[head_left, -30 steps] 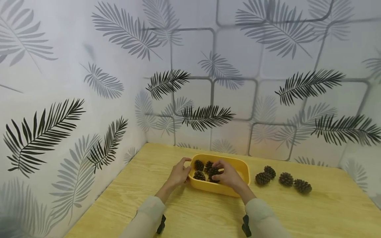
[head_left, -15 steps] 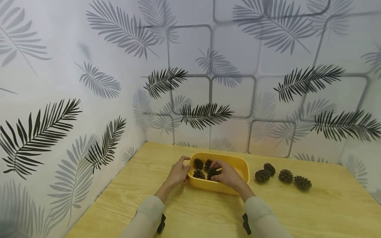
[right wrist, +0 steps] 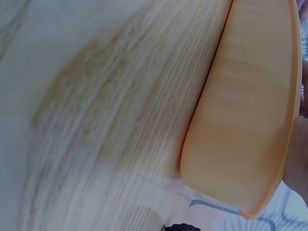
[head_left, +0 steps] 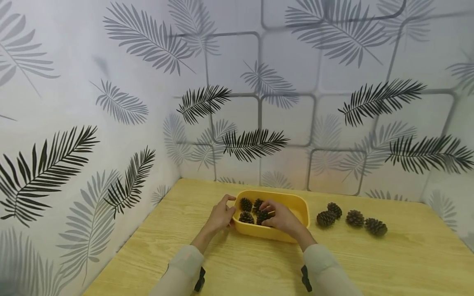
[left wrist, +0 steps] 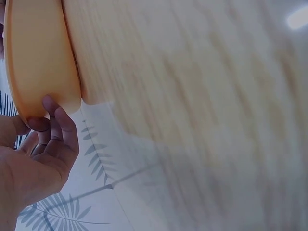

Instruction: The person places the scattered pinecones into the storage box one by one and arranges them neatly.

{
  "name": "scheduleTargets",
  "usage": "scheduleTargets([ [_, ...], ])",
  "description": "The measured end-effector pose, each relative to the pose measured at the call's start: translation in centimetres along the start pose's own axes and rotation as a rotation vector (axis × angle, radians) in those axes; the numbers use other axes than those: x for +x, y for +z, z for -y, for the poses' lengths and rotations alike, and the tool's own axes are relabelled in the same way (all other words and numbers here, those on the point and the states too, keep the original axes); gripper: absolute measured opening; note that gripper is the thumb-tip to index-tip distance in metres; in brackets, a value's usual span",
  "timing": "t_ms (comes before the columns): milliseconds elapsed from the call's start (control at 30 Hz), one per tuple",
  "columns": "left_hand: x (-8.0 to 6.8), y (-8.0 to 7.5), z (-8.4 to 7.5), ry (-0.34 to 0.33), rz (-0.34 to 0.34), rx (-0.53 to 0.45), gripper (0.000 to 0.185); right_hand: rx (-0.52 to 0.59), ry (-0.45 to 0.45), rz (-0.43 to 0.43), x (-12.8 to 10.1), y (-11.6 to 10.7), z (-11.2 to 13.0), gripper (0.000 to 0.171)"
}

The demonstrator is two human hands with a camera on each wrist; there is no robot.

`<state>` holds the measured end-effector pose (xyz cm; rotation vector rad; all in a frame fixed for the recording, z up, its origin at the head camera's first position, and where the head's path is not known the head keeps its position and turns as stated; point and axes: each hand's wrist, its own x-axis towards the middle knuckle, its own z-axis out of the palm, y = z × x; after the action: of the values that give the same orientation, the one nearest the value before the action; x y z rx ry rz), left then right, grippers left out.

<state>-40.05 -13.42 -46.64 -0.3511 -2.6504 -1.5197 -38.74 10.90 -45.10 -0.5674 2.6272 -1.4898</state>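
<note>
A yellow plastic box [head_left: 304, 205] stands on the table, and several brown pine cones sit in its left half. My left hand [head_left: 221, 214] holds the box at its left end; in the left wrist view its curled fingers [left wrist: 67, 132] lie against the outer wall by the rim. Reaching over the near wall, my right hand [head_left: 280, 218] grips a pine cone [head_left: 262, 217] low inside the box, its fingers partly covering it. Close by are a front-left pine cone [head_left: 246, 218], a back-left pine cone [head_left: 246, 204] and another pine cone [head_left: 257, 205] behind the held one.
Right of the box, on the wooden table [head_left: 252, 267], lie more pine cones: a pair with a front cone [head_left: 325, 219] and a rear cone [head_left: 334, 210], then a cone [head_left: 355, 218] beside the rightmost cone [head_left: 376, 226]. A leaf-patterned wall [head_left: 289, 164] borders the table's back and left.
The pine cone in my right hand sits slightly lower and more upright among the others. My left hand stays at the box's end. The head view has shifted slightly.
</note>
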Motion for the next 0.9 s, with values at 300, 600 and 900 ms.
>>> scheduleTargets([
  [300,-0.2,-0.3,-0.6,0.008,0.002,0.01,0.036,0.04,-0.001,-0.004,0.1,-0.2,-0.2,0.039],
  [600,0.0,-0.4,-0.8,-0.002,-0.002,0.02,0.033,0.024,-0.017,-0.062,-0.1,-0.2,-0.3,0.042],
  [900,-0.2,-0.2,-1.1,-0.023,-0.006,0.034,0.032,0.023,-0.059,-0.124,-0.2,0.1,-0.3,0.043],
])
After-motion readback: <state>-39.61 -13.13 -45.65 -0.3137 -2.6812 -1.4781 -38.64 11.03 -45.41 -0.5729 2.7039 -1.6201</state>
